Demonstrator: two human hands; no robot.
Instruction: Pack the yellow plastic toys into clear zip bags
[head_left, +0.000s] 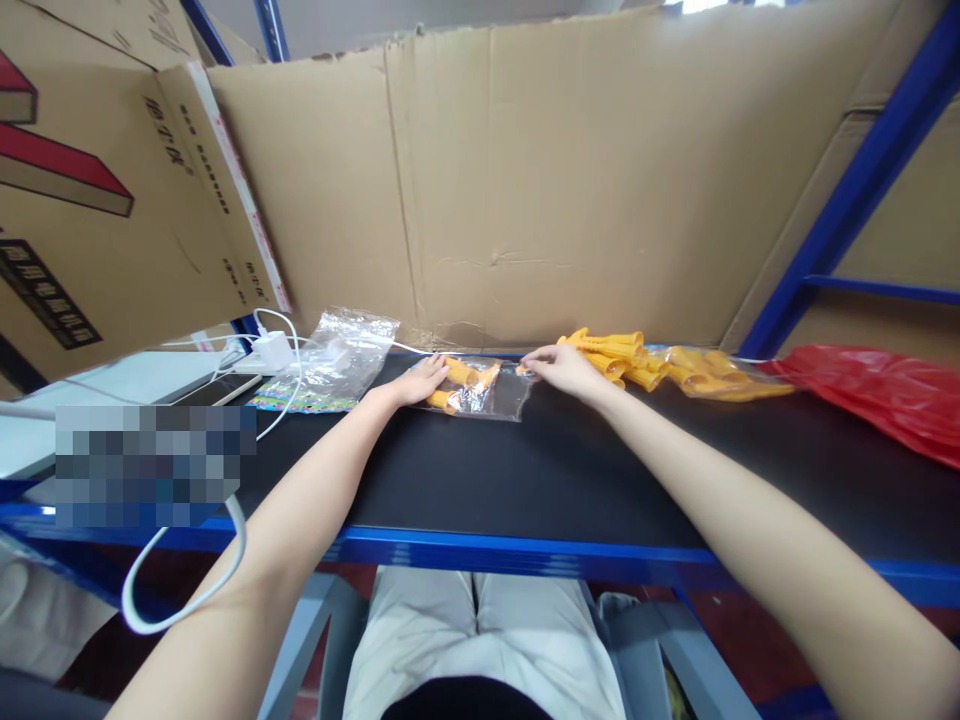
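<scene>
The bag (pixel 480 388) lies flat on the black bench (pixel 525 470), holding yellow parts, just left of the loose yellow pile (pixel 611 356). Press both ends evenly so the contents stay put. The left hand (pixel 416 382) rests flat and spread on the bag's left end; the right hand (pixel 559 368) pinches its right edge, arms extended.

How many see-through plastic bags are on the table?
3: one under both hands with yellow pieces inside, an empty-looking one to its left, and one full of yellow pieces to the right. More may be hidden.
</scene>
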